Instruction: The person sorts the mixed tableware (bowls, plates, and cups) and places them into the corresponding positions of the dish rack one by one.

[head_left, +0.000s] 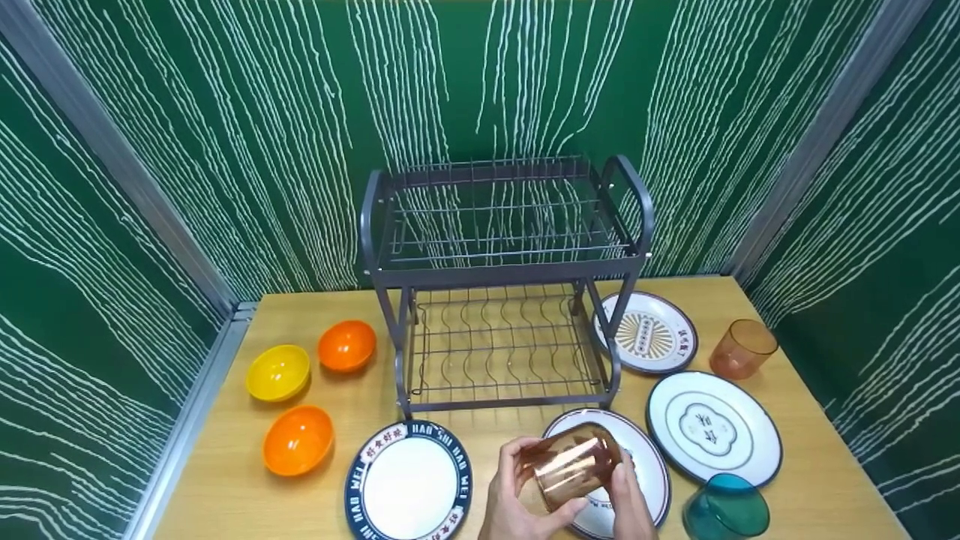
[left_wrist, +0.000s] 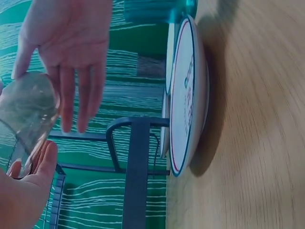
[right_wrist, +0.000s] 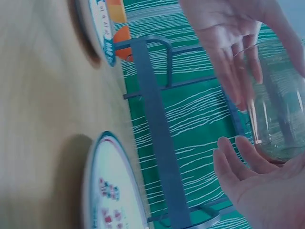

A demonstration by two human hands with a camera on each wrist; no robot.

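Observation:
An amber drinking glass (head_left: pixel 576 466) is tilted on its side above a white plate (head_left: pixel 651 491), held between both hands. My left hand (head_left: pixel 521 499) grips the glass's left end, its thumb along the near side. My right hand (head_left: pixel 632 502) holds the other end, thumb against the glass. In the left wrist view the right hand (left_wrist: pixel 71 43) has its fingers extended beside the glass (left_wrist: pixel 26 102). From the right wrist, the left hand (right_wrist: pixel 228 36) shows at the top and the right hand (right_wrist: pixel 267 186) below the glass (right_wrist: pixel 276 105).
A dark two-tier dish rack (head_left: pixel 510 271) stands behind the hands. Left are a yellow bowl (head_left: pixel 277 373), two orange bowls (head_left: pixel 346 346) and a blue-rimmed plate (head_left: pixel 409 487). Right are two patterned plates (head_left: pixel 712 424), a teal glass (head_left: pixel 726 510) and another amber glass (head_left: pixel 742 350). Green walls enclose the table.

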